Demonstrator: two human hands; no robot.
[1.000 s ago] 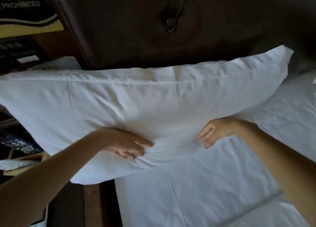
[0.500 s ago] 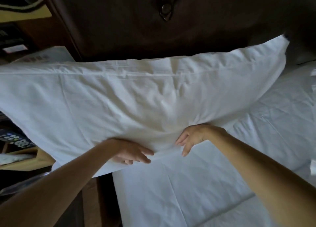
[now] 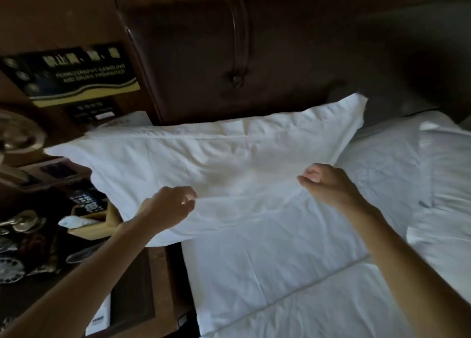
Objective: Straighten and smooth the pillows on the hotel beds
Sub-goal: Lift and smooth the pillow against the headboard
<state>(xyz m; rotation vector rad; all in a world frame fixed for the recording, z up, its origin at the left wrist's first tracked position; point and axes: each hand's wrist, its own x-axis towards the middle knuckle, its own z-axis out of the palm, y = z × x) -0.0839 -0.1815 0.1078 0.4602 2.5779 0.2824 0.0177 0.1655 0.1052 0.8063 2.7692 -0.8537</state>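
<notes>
A hotel bedroom: a white-sheeted bed (image 3: pixel 280 274) under a padded headboard (image 3: pixel 254 57), a house-rules sign (image 3: pixel 74 75) left of the headboard.

White pillow (image 3: pixel 204 159) and white bed sheet (image 3: pixel 267 261) against a dark brown headboard (image 3: pixel 293 57).
Both linens were plain, without pattern. A wall sign (image 3: pixel 74 74) to the left was black with pale lettering and a wavy yellow band along its lower edge; the bedside table (image 3: pixel 132 294) was dark brown wood.

Headboard (image 3: pixel 293 57): dark brown, soft-looking.
Side table (image 3: pixel 132 291): dark wood, left of bed.
Wall sign (image 3: pixel 74 75): black and yellow.
Light: dim.
</notes>
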